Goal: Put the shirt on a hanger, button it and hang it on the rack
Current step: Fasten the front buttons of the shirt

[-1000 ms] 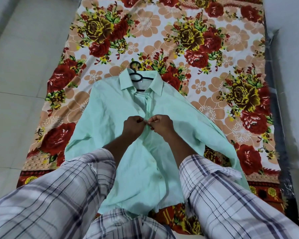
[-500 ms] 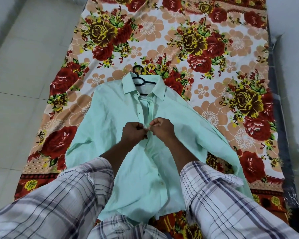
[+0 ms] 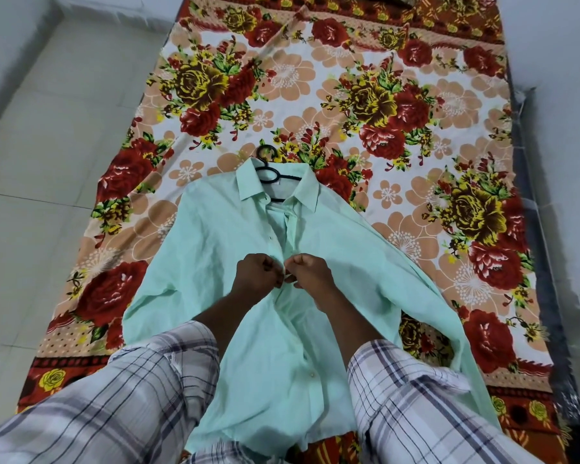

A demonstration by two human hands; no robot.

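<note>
Left hand (image 3: 257,277): fingers curled, pinching the button-side edge at mid-chest.
Right hand (image 3: 310,276): curled likewise, pinching the facing edge; knuckles almost meet the left's.
Mint shirt (image 3: 215,249): front up, flat on the floral bedsheet (image 3: 349,78); long axis 12–6, collar at 12, hem at 6.
Open front: gapes toward 12 from the hands; likely next buttons lie there, equally near both.
Black hanger (image 3: 265,162): inside the collar, hook past it at 12.
Rack: not in view.
</note>
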